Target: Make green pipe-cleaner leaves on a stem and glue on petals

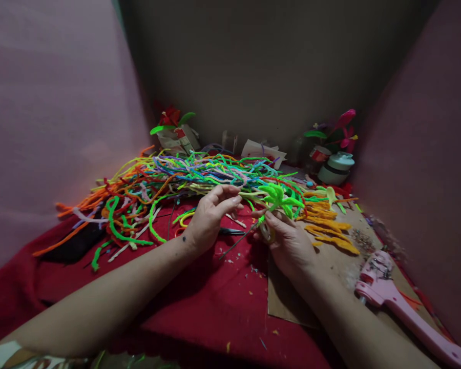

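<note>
My right hand [288, 240] is closed around a bright green pipe-cleaner flower [278, 199] at its base. From there a thin dark wire stem [236, 247] slants down to the left. A small pale yellow-green ring, like a roll of tape [268, 233], sits against the fingers of the same hand. Left of the flower is my left hand [214, 211], with fingers loosely bent and the thumb apart from the index finger; I see nothing between them. Scissors [230, 231] lie on the red cloth behind the stem, their handles partly hidden by my left hand.
Many coloured pipe cleaners [200, 171] are heaped across the back. Orange fuzzy pieces [328, 228] lie on cardboard [288, 302] at right, near a pink glue gun [399, 300]. A lidded jar [336, 168] and pink flowers [346, 120] stand behind; red cloth [200, 318] covers the table.
</note>
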